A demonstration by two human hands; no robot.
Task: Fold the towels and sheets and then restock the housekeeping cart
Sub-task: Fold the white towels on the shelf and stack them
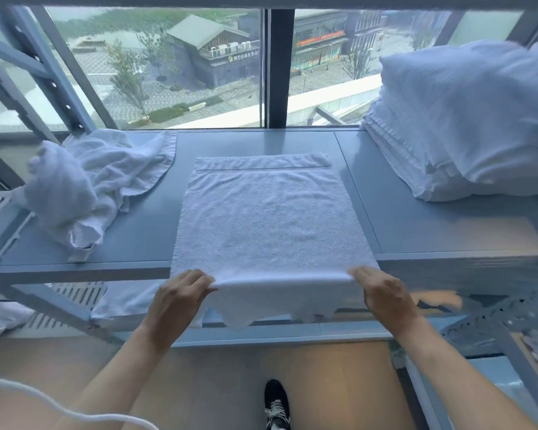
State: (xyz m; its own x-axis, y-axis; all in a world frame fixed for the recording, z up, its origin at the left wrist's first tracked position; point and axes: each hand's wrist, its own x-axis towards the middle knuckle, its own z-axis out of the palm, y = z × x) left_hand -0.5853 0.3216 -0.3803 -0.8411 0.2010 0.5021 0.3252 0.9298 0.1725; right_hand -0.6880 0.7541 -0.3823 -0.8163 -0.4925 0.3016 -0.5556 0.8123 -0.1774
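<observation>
Got my left hand [180,293] and right hand [382,293] pinching the towel [267,218] at the counter [416,212] edge; I'd lift both corners evenly.

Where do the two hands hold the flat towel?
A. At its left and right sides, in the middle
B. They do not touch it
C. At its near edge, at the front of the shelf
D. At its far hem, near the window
C: the left hand and right hand pinch the towel at its near edge, over the front of the shelf.
</observation>
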